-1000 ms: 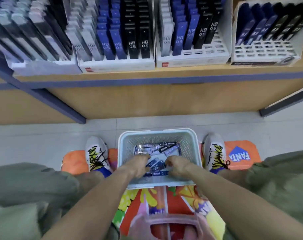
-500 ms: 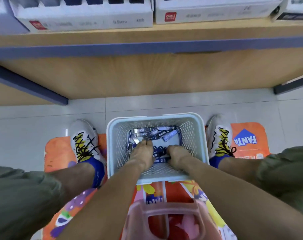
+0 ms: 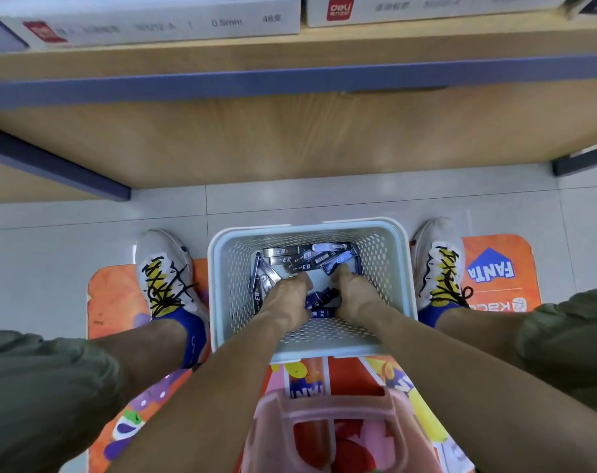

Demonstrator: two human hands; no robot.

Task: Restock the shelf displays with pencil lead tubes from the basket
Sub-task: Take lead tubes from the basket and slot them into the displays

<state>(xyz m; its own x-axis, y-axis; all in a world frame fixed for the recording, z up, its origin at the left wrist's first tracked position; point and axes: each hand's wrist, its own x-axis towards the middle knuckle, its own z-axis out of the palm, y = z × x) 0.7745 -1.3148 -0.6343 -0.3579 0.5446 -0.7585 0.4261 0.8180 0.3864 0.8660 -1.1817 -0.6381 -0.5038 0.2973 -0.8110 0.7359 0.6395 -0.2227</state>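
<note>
We have both hands down in the basket (image 3: 397,268), which sits on the floor between our shoes, on the orange mat (image 3: 495,264). Since a second ago our view has dropped: the shelf displays full of tubes have slid out of sight, and only the fronts of the white boxes (image 3: 153,25) show along the top edge of the shelf (image 3: 290,59). The hands have pushed further in, from the near wall toward the middle of the basket.

The pencil lead tubes (image 3: 307,259) lie loose on the basket floor, mostly along the far side and left wall, with a few dark ones between our wrists. Our left hand (image 3: 286,293) has its fingers curled down among them; our right hand (image 3: 351,290) likewise, fingertips near a blue tube. From above we cannot tell whether either hand has hold of anything.

We judge this as the gathering step: nothing has left the basket, and the restocking trip up to the shelf is yet to come.
</note>
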